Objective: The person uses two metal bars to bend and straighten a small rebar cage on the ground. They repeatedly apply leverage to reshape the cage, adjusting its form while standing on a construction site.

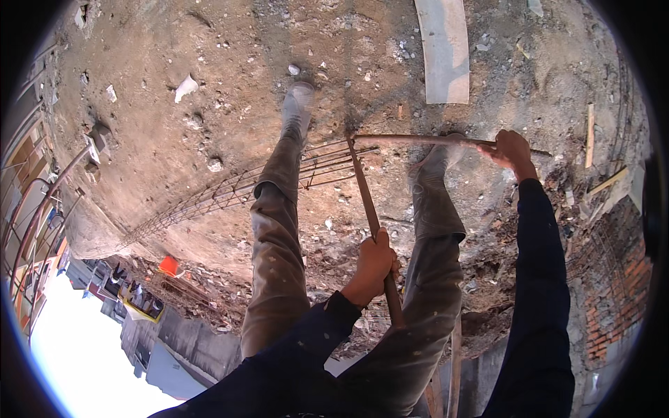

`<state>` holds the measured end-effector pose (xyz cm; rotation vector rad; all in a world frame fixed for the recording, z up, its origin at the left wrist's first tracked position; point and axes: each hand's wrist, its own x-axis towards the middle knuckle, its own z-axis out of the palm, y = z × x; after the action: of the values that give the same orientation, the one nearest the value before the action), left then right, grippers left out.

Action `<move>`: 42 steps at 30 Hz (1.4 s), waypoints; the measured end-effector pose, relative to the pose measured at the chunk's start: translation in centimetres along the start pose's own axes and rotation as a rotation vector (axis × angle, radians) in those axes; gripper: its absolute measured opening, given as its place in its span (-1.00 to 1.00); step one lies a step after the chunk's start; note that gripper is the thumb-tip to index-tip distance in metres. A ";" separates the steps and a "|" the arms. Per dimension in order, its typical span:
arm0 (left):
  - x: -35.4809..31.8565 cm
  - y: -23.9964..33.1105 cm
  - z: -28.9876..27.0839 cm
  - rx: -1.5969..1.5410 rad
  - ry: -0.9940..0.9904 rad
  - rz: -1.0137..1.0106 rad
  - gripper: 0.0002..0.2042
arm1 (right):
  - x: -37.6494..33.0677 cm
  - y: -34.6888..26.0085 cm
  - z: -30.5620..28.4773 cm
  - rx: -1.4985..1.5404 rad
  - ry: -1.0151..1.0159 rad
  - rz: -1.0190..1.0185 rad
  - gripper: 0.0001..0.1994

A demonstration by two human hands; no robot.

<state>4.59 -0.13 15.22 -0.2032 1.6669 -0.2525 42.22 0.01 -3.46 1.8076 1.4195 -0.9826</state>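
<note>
Dusty rubble-strewn ground (209,125) underfoot, a grid of rusty rebar mesh (230,189) lying across it by 2 trousered legs, left hand (374,261) clenched around 1 rusty bar (364,188) rising between the legs, right hand (511,148) gripping a second bar (411,139) running level above the boots.

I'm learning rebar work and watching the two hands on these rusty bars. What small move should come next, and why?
Probably a short pull of the left hand on its rusty bar. That bar's far end meets the long rod near the rebar cage, while the right hand grips the rod, seemingly steadying it.
</note>
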 end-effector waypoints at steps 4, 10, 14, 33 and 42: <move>-0.5 1.4 0.7 -0.076 -0.004 -0.001 -0.67 | 0.1 0.0 0.5 0.020 -0.046 0.043 -0.19; -0.7 3.4 0.4 -0.142 -0.040 -0.005 -0.68 | -4.3 -3.7 -3.1 0.048 -0.121 0.221 -0.23; -1.2 4.4 0.4 -0.161 -0.038 0.012 -0.67 | -11.4 -12.3 -9.0 0.093 -0.168 0.431 -0.35; 0.8 -0.6 2.2 -0.071 0.010 0.085 -0.66 | -6.5 1.5 -4.8 1.257 -1.026 0.003 -0.65; 1.2 -1.9 4.4 0.001 0.137 0.097 -0.55 | -7.2 3.4 -2.5 1.937 -1.413 0.230 -0.51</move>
<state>8.75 -2.49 14.12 -0.1060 1.8068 -0.1972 44.95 -2.28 4.14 1.0773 -1.0589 -2.9218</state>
